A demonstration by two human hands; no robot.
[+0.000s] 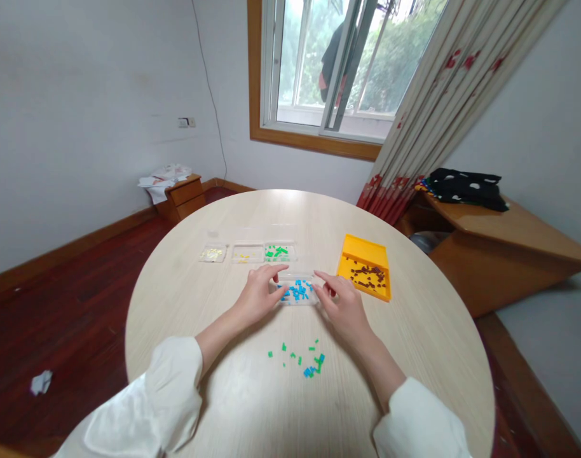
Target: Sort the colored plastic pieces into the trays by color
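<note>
A clear plastic box point(297, 303) with small blue pieces point(299, 290) inside lies on the table in front of me. My left hand point(258, 294) holds its left end between thumb and fingers. At the right end, my right hand point(342, 306) grips the same box with thumb and forefinger. Its lid appears tilted up along the far side. Nearer to me, between my forearms, small green pieces point(293, 355) lie scattered with a few blue pieces point(309, 371) beside them.
Behind the box stand clear boxes with green pieces point(276, 252), yellow pieces point(243, 258) and pale yellow pieces point(214, 254). An open orange case point(367, 252) holding dark brown pieces point(369, 276) lies to the right. Everything rests on a round wooden table point(185, 305).
</note>
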